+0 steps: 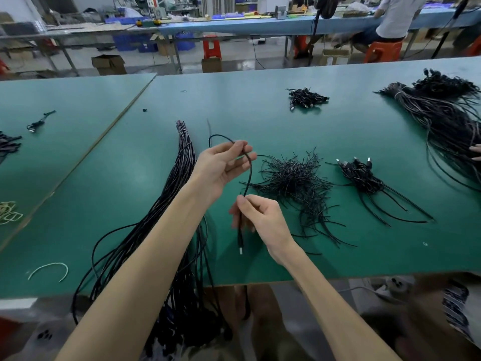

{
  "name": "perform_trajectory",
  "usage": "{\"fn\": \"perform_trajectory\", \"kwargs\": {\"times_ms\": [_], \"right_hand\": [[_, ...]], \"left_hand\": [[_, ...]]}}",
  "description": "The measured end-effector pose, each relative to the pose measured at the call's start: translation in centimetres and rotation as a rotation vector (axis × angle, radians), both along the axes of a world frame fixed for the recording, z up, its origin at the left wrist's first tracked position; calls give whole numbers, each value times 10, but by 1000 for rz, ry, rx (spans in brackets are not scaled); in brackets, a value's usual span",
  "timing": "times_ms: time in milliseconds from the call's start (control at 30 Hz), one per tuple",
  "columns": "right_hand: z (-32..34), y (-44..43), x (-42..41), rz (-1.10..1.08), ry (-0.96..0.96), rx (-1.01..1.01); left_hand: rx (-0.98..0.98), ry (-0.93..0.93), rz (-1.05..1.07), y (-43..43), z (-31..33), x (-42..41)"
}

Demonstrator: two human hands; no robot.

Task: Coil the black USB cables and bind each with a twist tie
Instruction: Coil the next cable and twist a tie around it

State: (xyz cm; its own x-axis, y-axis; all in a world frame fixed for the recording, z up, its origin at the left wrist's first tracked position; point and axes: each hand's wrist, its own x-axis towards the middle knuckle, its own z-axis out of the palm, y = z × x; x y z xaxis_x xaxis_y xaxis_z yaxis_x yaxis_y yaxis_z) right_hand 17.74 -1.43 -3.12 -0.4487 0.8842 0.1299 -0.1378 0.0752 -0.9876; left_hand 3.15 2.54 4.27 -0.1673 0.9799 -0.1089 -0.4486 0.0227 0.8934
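Observation:
A single black USB cable (249, 175) runs between my two hands above the green table (260, 113). My left hand (223, 165) pinches its upper part, where it bends into a small loop. Lower down, my right hand (256, 217) grips it near the plug end, and the silver USB plug (241, 250) hangs below the fingers. A long bundle of uncoiled black cables (179, 165) lies to the left and drapes over the front edge. A loose heap of black twist ties (294, 183) lies just right of my hands.
Bound coiled cables (361, 175) lie right of the ties, and a smaller pile (305, 98) sits farther back. A big cable bundle (442, 113) fills the far right, with another person's fingers (475, 152) at the edge. A white tie (49, 269) and rubber bands (9, 212) lie left.

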Motion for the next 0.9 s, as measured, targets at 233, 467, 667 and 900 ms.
{"fn": "perform_trajectory", "kwargs": {"times_ms": [233, 467, 667, 900], "right_hand": [[-2, 0, 0, -40, -33, 6], [-5, 1, -3, -95, -19, 38], [-6, 2, -2, -81, -21, 35], [-6, 4, -2, -129, 78, -42]], "left_hand": [[-139, 66, 10, -6, -48, -28], [51, 198, -314, -33, -68, -37], [98, 224, -243, -36, -72, -35], [58, 323, 119, -30, -80, -32]]}}
